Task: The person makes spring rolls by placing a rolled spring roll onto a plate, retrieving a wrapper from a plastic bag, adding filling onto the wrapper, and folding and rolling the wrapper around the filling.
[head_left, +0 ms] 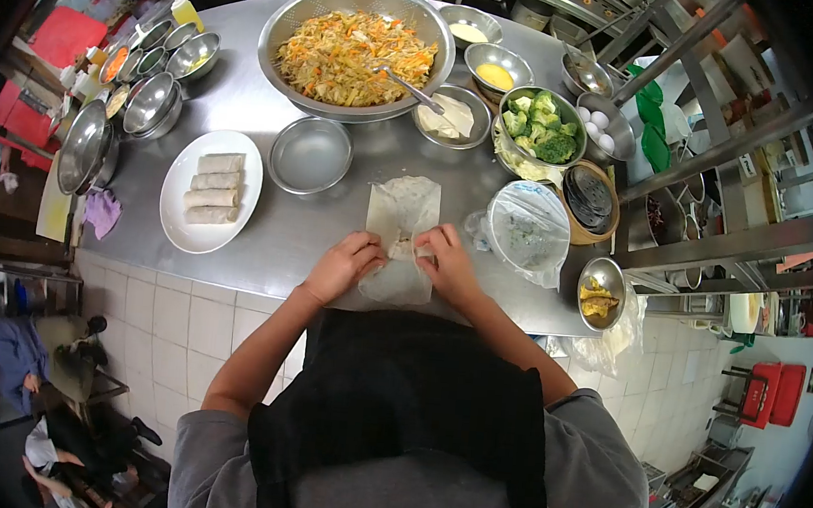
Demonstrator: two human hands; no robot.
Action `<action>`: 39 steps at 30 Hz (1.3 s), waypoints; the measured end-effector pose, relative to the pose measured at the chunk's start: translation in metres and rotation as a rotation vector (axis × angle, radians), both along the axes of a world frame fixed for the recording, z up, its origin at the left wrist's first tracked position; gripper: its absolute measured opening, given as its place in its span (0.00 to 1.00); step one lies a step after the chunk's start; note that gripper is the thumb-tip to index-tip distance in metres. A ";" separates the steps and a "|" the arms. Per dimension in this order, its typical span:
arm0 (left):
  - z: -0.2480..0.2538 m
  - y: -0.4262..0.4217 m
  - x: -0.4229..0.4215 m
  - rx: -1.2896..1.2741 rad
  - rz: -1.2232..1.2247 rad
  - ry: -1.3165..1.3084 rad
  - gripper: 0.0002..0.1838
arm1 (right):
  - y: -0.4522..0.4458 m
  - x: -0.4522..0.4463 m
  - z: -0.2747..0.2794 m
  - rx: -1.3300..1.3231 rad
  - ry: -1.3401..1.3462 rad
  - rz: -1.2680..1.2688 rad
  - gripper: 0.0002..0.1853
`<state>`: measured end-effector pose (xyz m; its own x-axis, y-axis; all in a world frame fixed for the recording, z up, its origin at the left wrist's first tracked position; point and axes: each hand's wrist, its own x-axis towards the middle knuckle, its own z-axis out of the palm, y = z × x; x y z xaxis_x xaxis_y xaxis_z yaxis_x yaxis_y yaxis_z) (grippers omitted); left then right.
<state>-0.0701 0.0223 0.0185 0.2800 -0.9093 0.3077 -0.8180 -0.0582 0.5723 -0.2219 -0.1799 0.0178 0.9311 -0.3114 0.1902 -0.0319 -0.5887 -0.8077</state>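
A thin, translucent spring roll wrapper (404, 201) lies flat on the steel table near its front edge, with a little filling (401, 248) at its middle. My left hand (343, 265) is closed on the wrapper's left side, fingers curled beside the filling. On the other side, my right hand (450, 267) pinches the right edge with bent fingers. Both thumbs are partly hidden. To the left, several pale rolled spring rolls (214, 182) sit in a row on a white oval plate (176, 222). A steel bowl (310, 156) stands beyond my left hand.
A large colander (273, 72) of shredded vegetables with a spoon stands at the back. Right of it are bowls of pale sheets (451, 116), broccoli (541, 126) and eggs (598, 124). A plastic-covered bowl (528, 230) sits near my right hand. Seated people (21, 353) are at lower left.
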 end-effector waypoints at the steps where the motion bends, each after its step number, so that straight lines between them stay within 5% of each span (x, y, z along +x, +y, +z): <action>1: 0.001 0.002 0.003 -0.013 -0.034 -0.048 0.14 | -0.002 -0.001 -0.001 0.034 -0.012 -0.004 0.14; 4: 0.009 0.013 0.011 0.119 -0.142 -0.082 0.18 | -0.009 -0.004 0.000 -0.213 -0.063 0.053 0.12; 10: 0.013 0.019 0.024 0.170 -0.310 -0.310 0.27 | -0.016 -0.007 -0.004 -0.227 -0.041 0.202 0.10; 22: 0.007 0.015 0.033 0.155 -0.389 -0.329 0.36 | -0.032 -0.030 0.007 -0.581 0.015 0.499 0.39; 39: -0.013 0.012 0.010 -0.024 -0.144 -0.268 0.25 | -0.018 -0.030 -0.016 -0.623 -0.065 0.311 0.42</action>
